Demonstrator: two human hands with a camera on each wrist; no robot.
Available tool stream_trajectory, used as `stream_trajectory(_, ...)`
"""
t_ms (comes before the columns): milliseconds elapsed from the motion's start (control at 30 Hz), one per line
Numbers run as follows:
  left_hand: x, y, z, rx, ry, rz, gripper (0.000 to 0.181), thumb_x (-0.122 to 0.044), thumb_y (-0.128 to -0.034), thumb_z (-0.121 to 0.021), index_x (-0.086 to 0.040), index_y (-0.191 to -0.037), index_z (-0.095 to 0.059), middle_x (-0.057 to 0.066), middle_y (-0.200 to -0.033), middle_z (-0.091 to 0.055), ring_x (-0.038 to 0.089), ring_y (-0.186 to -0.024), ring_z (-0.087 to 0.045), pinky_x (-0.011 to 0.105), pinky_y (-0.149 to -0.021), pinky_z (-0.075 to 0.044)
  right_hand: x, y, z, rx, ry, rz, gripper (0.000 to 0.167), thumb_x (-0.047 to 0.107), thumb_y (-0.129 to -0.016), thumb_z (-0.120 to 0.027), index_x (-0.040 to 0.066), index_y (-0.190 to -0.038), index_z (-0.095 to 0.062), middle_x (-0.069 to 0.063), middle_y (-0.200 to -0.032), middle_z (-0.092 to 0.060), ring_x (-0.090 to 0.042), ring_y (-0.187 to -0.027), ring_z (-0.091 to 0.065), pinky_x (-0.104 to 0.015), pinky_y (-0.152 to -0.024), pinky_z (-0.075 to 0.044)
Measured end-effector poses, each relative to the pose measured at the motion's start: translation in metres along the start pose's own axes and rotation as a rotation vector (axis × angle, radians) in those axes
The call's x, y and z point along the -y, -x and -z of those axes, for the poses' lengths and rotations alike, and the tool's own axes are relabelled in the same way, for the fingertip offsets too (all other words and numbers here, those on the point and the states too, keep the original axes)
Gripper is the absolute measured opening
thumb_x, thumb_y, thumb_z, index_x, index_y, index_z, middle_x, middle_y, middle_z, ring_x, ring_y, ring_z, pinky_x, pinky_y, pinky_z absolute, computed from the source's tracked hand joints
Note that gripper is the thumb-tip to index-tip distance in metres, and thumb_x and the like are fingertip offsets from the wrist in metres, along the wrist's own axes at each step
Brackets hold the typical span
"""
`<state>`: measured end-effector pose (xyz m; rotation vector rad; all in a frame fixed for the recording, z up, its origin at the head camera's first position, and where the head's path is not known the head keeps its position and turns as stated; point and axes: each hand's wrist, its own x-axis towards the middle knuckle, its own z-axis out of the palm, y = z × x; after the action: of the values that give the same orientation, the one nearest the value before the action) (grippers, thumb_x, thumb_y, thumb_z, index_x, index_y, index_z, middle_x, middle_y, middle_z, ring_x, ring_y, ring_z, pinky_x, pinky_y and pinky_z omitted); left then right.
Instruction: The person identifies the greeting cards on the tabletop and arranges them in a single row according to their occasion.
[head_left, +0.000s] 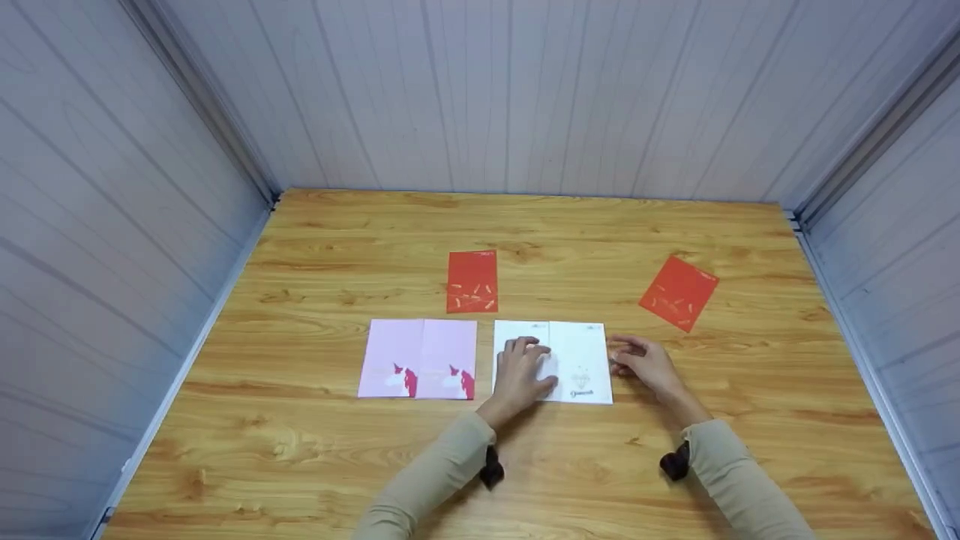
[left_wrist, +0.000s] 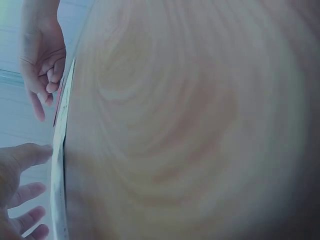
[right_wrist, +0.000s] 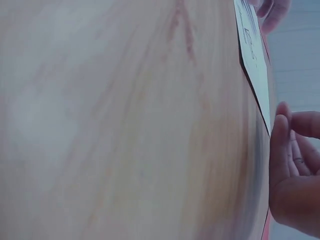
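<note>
The left hand (head_left: 519, 376), fingers spread apart, is over the left white card (head_left: 519, 330); the right hand (head_left: 651, 369), loosely bent and apparently empty, is just beside the right white card (head_left: 574, 352); neat squaring probably wants light, flat pressure left, gentle edge nudges right, without buckling either card.

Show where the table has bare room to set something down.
The table is bare left of the pink cards, between the two red cards, and between the sleeves. It is crowded at the white cards, with the left hand over them and the right hand by their right edge.
</note>
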<state>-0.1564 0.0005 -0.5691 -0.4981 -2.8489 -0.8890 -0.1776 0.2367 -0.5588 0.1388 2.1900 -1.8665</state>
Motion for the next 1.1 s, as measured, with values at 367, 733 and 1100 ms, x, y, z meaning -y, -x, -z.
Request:
stream_trajectory(367, 0.029, -0.023, 0.045, -0.145, 0.117, 0.104, 0.040, -0.026, -0.0733, -0.071, -0.006, -0.106, -0.061, 0.011, -0.116, -0.048, 0.026, -0.107, -0.037, 0.041, -0.085, -0.028, 0.014, -0.014, -0.001, -0.078, -0.156, 0.024, 0.038, -0.002, -0.084, -0.055, -0.010, -0.120, -0.045, -0.012, -0.087, -0.056, -0.023, -0.076, -0.060, -0.031, -0.068, -0.048)
stream_trajectory(733, 0.089, -0.051, 0.087, -0.187, 0.172, 0.401, 0.040, -0.022, -0.0755, -0.069, -0.004, -0.109, -0.060, 0.013, -0.114, -0.048, 0.029, -0.105, -0.038, 0.044, -0.086, -0.027, -0.008, -0.074, 0.000, -0.133, -0.165, 0.009, 0.040, 0.005, -0.081, -0.060, -0.001, -0.119, -0.051, -0.008, -0.087, -0.060, -0.015, -0.072, -0.061, -0.025, -0.061, -0.049)
stream_trajectory(1100, 0.125, -0.052, 0.104, -0.070, 0.241, 0.609, 0.046, -0.025, -0.0810, -0.062, 0.000, -0.118, -0.052, 0.014, -0.109, -0.055, 0.029, -0.102, -0.046, 0.042, -0.087, -0.032, 0.030, -0.083, -0.019, -0.101, -0.162, -0.133, 0.040, 0.007, -0.081, -0.059, -0.001, -0.119, -0.050, -0.009, -0.081, -0.063, -0.015, -0.065, -0.061, -0.026, -0.061, -0.049)
